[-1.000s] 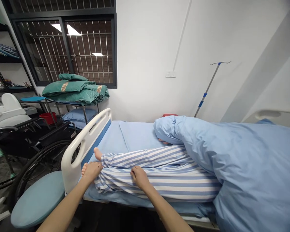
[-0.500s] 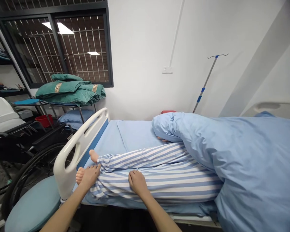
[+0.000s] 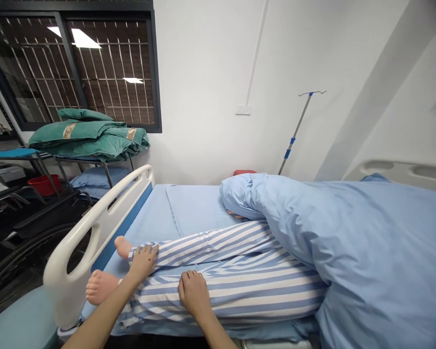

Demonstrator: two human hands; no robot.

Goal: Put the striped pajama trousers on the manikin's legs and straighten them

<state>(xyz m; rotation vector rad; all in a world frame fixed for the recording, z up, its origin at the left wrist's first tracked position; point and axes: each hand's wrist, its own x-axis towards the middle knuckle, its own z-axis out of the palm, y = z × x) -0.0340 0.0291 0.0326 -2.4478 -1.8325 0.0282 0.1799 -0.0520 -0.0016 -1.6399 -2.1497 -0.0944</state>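
Observation:
Two legs in blue-and-white striped trousers [image 3: 236, 281] lie on the bed, with bare feet at the footboard end. My left hand [image 3: 144, 261] is over the far leg's lower trouser leg, just above the ankle, its fingers bent over the cloth. The far foot [image 3: 122, 246] points up beside it. My left forearm crosses above the near ankle, next to the near foot [image 3: 101, 287]. On the near leg's shin rests my right hand [image 3: 195, 292], palm down with fingers lightly curved over the trousers. A light blue quilt [image 3: 330, 237] covers the figure's upper part.
The white footboard [image 3: 67, 252] stands left of the feet. Beyond it are a wheelchair [image 3: 25, 247], a teal stool seat [image 3: 22, 320] and folded green quilts [image 3: 90, 135] on a chair. An IV pole [image 3: 296, 133] rises behind the bed.
My left hand has gone from the near ankle to the far lower leg, uncovering the near foot. My right hand stays on the near leg. The view has shifted slightly.

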